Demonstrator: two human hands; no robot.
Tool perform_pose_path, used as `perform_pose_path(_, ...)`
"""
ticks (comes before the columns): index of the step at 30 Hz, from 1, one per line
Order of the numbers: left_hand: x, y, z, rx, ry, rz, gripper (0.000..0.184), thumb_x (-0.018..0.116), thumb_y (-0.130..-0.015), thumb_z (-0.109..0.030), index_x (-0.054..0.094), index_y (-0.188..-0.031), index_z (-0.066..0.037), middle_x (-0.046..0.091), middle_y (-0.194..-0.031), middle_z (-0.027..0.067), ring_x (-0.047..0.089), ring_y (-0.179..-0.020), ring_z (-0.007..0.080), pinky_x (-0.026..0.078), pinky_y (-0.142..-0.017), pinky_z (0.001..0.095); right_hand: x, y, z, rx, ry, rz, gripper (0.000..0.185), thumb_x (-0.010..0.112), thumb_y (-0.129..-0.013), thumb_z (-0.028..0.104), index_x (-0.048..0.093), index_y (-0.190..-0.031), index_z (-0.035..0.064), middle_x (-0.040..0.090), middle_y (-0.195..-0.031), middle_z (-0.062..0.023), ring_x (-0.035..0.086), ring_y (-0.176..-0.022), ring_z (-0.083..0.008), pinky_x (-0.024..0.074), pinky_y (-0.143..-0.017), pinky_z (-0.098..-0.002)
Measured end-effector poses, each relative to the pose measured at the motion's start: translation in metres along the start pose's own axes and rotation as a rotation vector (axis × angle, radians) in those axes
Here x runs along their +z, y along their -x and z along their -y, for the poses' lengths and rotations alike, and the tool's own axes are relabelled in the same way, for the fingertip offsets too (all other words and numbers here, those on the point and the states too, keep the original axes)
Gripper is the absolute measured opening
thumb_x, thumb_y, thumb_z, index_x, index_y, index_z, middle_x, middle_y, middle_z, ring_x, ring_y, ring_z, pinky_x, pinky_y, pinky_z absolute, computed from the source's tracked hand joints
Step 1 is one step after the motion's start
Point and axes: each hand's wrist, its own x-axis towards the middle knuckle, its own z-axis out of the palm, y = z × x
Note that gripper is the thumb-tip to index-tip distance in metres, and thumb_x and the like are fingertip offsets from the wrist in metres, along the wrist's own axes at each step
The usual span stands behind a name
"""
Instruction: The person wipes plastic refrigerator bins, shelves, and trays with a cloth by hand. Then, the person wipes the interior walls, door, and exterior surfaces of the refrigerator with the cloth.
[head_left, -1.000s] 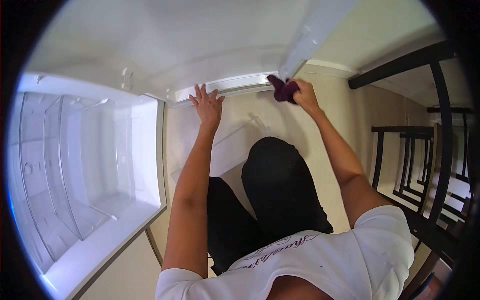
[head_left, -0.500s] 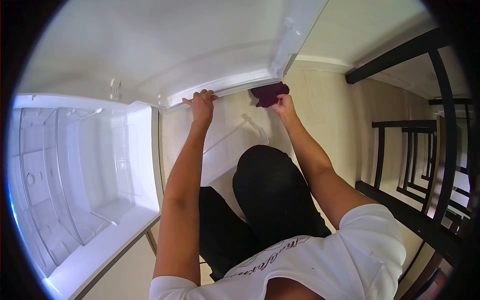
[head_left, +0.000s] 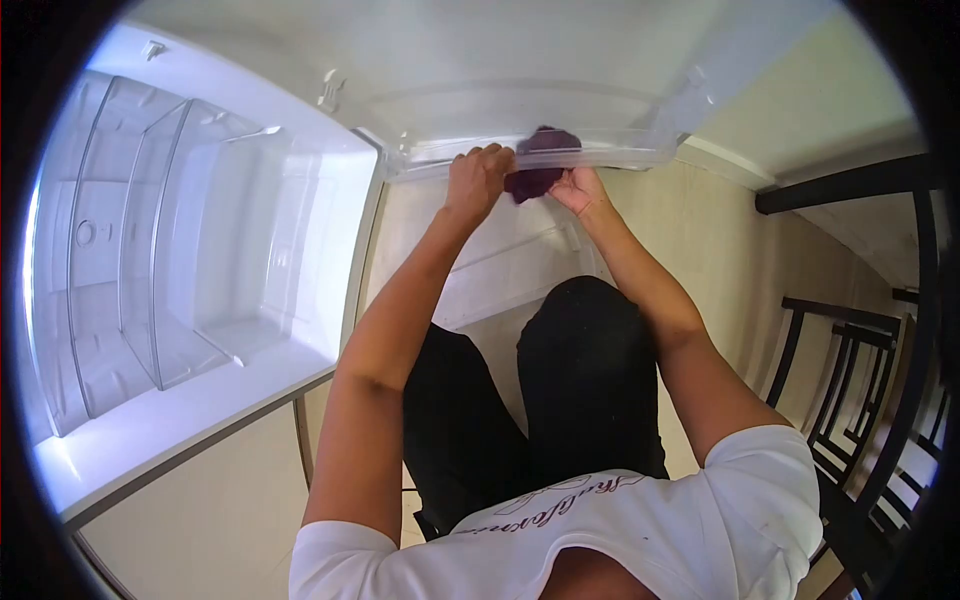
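Note:
A dark purple cloth (head_left: 534,184) is pinched in my right hand (head_left: 579,190) at the lower edge of the fridge door (head_left: 520,60). Part of the cloth shows through the clear wall of the door bin (head_left: 640,148); the rest hangs over its front. My left hand (head_left: 481,178) curls its fingers over the bin's rim, close beside the cloth. Its fingertips are partly hidden.
To the left stands the open, lit fridge (head_left: 230,230) with clear shelves. Another clear bin (head_left: 505,270) lies on the floor (head_left: 700,230) before my knees. Dark chair frames (head_left: 850,185) are on the right.
My left hand has moved right along the door's edge, towards the cloth. The cloth now reaches up behind the clear bin wall. The view has shifted, with the fridge and door appearing at a different angle.

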Motion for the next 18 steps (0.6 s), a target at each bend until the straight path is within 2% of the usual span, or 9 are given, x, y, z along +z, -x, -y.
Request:
perform_pose_path(1, -0.012, 0.008, -0.004, -0.004, -0.003, -0.005, 0.008, 0.057, -0.080, -0.014, 0.057, -0.076, -0.007, 0.059, -0.076, 0.0088, 0.059, -0.073, 0.0300, 0.046, -0.061, 0.0411, -0.018, -0.010, 0.007, 0.004, 0.004, 0.004, 0.022, 0.049, -0.082, 0.006, 0.058, -0.102, 0.0017, 0.059, -0.107, -0.0150, 0.056, -0.102, -0.0257, 0.0447, -0.092, -0.0395)
perform_pose_path(3, -0.041, 0.034, -0.009, 0.034, -0.089, -0.024, 0.004, 0.056, -0.079, -0.014, 0.059, -0.080, -0.010, 0.059, -0.077, 0.0056, 0.060, -0.072, 0.0268, 0.044, -0.061, 0.0410, -0.069, -0.037, 0.024, 0.176, 0.290, 0.347, 0.024, 0.051, -0.082, 0.006, 0.057, -0.105, 0.0020, 0.061, -0.101, -0.0118, 0.057, -0.097, -0.0232, 0.0459, -0.090, -0.0380)
perform_pose_path(4, -0.058, 0.049, -0.009, 0.022, -0.111, 0.024, 0.004, 0.057, -0.079, -0.013, 0.059, -0.080, -0.010, 0.059, -0.076, 0.0054, 0.059, -0.071, 0.0264, 0.044, -0.060, 0.0403, -0.034, -0.007, 0.023, -0.033, 0.514, -0.034, 0.030, 0.054, -0.080, 0.003, 0.054, -0.109, 0.0009, 0.061, -0.096, -0.0100, 0.058, -0.094, -0.0203, 0.0466, -0.088, -0.0373)
perform_pose_path(9, -0.128, 0.117, -0.002, -0.006, -0.194, 0.251, 0.008, 0.060, -0.079, -0.017, 0.059, -0.077, -0.009, 0.057, -0.073, 0.0046, 0.058, -0.070, 0.0234, 0.045, -0.062, 0.0361, 0.025, 0.035, 0.044, -0.126, 0.925, 0.095, 0.041, 0.054, -0.075, -0.004, 0.055, -0.115, 0.0068, 0.061, -0.103, -0.0050, 0.056, -0.099, -0.0174, 0.0451, -0.088, -0.0340)
perform_pose_path(11, -0.136, 0.135, 0.001, -0.050, -0.193, 0.271, 0.008, 0.060, -0.078, -0.016, 0.060, -0.076, -0.009, 0.057, -0.073, 0.0043, 0.058, -0.070, 0.0231, 0.046, -0.061, 0.0357, 0.050, 0.034, 0.037, -0.893, 1.691, 0.498, 0.043, 0.056, -0.070, -0.005, 0.060, -0.110, 0.0106, 0.062, -0.100, -0.0049, 0.055, -0.099, -0.0198, 0.0429, -0.089, -0.0317)
perform_pose_path(12, -0.138, 0.141, 0.003, -0.096, -0.197, 0.302, 0.007, 0.061, -0.078, -0.016, 0.060, -0.075, -0.009, 0.058, -0.073, 0.0040, 0.058, -0.070, 0.0228, 0.046, -0.060, 0.0353, 0.066, 0.040, 0.031, -1.176, 1.863, 0.479, 0.045, 0.056, -0.067, -0.004, 0.062, -0.107, 0.0150, 0.059, -0.103, -0.0046, 0.051, -0.093, -0.0238, 0.0404, -0.085, -0.0360)
perform_pose_path(13, -0.136, 0.145, 0.006, -0.096, -0.189, 0.295, 0.007, 0.061, -0.078, -0.016, 0.060, -0.075, -0.009, 0.058, -0.073, 0.0040, 0.058, -0.070, 0.0228, 0.046, -0.060, 0.0353, 0.076, 0.039, 0.028, -1.177, 1.874, 0.481, 0.045, 0.056, -0.067, -0.004, 0.062, -0.107, 0.0150, 0.059, -0.103, -0.0046, 0.051, -0.093, -0.0238, 0.0404, -0.085, -0.0360)
perform_pose_path(15, -0.130, 0.153, 0.012, -0.065, -0.173, 0.351, 0.007, 0.060, -0.079, -0.015, 0.062, -0.075, -0.009, 0.059, -0.074, 0.0040, 0.059, -0.071, 0.0227, 0.046, -0.059, 0.0344, 0.093, 0.032, 0.024, -1.833, 2.139, 0.253, 0.048, 0.059, -0.066, -0.002, 0.061, -0.109, 0.0175, 0.055, -0.113, 0.0007, 0.046, -0.095, -0.0201, 0.0345, -0.089, -0.0358)
perform_pose_path(18, -0.112, 0.157, 0.013, 0.009, -0.117, 0.466, 0.010, 0.058, -0.081, -0.015, 0.062, -0.075, -0.007, 0.060, -0.076, 0.0060, 0.061, -0.072, 0.0243, 0.048, -0.060, 0.0355, 0.066, 0.003, 0.018, -1.821, 2.398, 0.203, 0.051, 0.057, -0.069, 0.001, 0.057, -0.116, 0.0177, 0.049, -0.120, 0.0042, 0.046, -0.098, -0.0186, 0.0323, -0.091, -0.0371)
